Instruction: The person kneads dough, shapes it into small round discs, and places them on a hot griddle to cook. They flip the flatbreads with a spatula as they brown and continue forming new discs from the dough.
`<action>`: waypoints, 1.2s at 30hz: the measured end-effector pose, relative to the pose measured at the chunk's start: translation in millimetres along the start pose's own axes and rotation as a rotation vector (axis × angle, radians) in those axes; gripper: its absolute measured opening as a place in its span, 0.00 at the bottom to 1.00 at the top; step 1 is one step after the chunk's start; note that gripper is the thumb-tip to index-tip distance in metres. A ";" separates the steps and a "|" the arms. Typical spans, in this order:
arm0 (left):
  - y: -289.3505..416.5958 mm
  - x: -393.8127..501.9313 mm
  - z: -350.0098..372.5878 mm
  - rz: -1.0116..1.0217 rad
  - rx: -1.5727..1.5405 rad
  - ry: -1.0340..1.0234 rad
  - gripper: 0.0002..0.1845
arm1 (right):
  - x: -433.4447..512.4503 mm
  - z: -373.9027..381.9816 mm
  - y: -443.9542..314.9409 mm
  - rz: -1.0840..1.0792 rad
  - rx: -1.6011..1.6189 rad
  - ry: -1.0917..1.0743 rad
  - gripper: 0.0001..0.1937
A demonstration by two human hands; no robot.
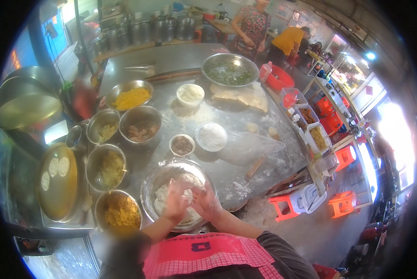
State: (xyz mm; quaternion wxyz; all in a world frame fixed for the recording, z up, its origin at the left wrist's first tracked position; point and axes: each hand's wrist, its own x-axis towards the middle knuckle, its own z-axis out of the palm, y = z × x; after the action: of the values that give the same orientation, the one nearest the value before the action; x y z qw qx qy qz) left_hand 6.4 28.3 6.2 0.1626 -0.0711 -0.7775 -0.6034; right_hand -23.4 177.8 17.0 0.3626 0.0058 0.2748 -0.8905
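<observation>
Both my hands are over a wide metal bowl [147, 195] in front of me. A floury mass of dough [161, 195] lies in it. My left hand [176, 203] and my right hand [207, 204] meet around a small piece of dough [187, 194], fingers curled about it from both sides. Flour dusts my fingers. Just beyond the bowl's far rim stand a small white bowl of meat filling [182, 145] and a white bowl of flour [211, 136].
Metal bowls of yellow shredded filling [132, 98], meat [143, 129] and orange filling [123, 212] line the left. A round pan [56, 195] with flat dough rounds is farther left. A rolling pin [255, 168] lies right. Two people [252, 28] are beyond the table.
</observation>
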 end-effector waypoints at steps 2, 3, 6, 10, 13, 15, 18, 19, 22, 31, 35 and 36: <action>13.9 1.4 10.1 0.072 0.421 -0.117 0.32 | 0.6 -6.5 4.1 -0.057 -0.072 0.137 0.32; 19.7 3.1 11.6 0.003 0.282 -0.123 0.35 | 2.3 -11.4 7.5 -0.011 -0.069 0.243 0.32; 30.8 6.4 11.8 -0.154 -0.030 -0.159 0.44 | 6.1 -37.4 14.4 0.069 0.087 0.293 0.29; 23.3 6.6 10.4 -0.511 -0.273 -0.206 0.42 | 8.3 -80.1 29.8 -0.208 -0.555 0.252 0.28; 12.1 0.7 14.9 -0.615 -0.457 -0.249 0.31 | 6.8 -94.3 36.2 -0.195 -0.561 0.340 0.29; 8.3 -3.2 18.0 -0.688 -0.441 -0.231 0.29 | 5.9 -90.2 34.2 -0.139 -0.450 0.418 0.29; 8.8 -3.8 18.9 -0.648 -0.325 -0.166 0.27 | 5.4 -67.8 27.9 -0.173 -0.493 0.427 0.30; 10.0 -2.7 18.2 -0.670 -0.309 -0.152 0.27 | 2.7 -59.5 24.5 -0.231 -0.653 0.378 0.30; 14.6 2.9 14.1 -0.813 -0.436 -0.155 0.29 | -4.4 -38.2 14.8 -0.434 -1.162 0.188 0.27; 14.1 8.9 -4.8 0.162 0.414 -0.094 0.30 | -6.2 3.0 -16.9 -0.368 -1.008 0.046 0.25; 12.5 12.8 -16.3 0.061 0.352 -0.267 0.28 | -3.5 12.2 -28.1 -0.328 -1.438 0.038 0.28; 13.9 12.2 -17.1 -0.134 0.256 -0.209 0.24 | -0.4 12.3 -29.2 -0.298 -1.497 0.084 0.30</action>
State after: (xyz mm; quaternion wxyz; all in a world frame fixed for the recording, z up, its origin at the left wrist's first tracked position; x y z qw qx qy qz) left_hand 2.0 14.5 26.9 0.0482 -0.0602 -0.8635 -0.4983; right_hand -39.7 189.1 41.7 0.1350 -0.2450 0.8163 -0.5054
